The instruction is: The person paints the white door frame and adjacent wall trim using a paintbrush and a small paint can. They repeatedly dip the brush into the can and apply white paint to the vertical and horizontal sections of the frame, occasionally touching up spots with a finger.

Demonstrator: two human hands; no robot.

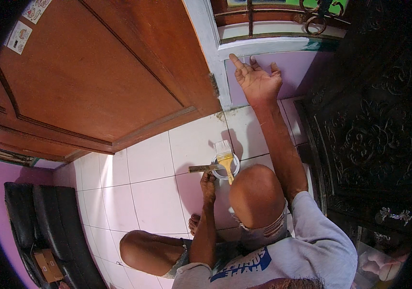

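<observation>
My left hand (208,189) is closed on a scraper (199,168) with a brown handle and a grey blade that reaches over a round paint can (237,166). A paintbrush (224,159) with white-coated bristles and a yellow handle lies across the can's top. The can's contents are mostly hidden. Up by the window, my right hand (261,83) is held open and empty, palm showing, its fingers near the white-painted frame (263,46). Dark green shows at the right end of that frame. Whether a fingertip touches the frame, I cannot tell.
A brown wooden door (100,72) stands at the left, a dark carved cabinet (369,130) at the right. A black sofa (57,216) with a cardboard box (48,265) on it is at lower left. White tiles (148,166) cover the floor; my bent knees flank my left arm.
</observation>
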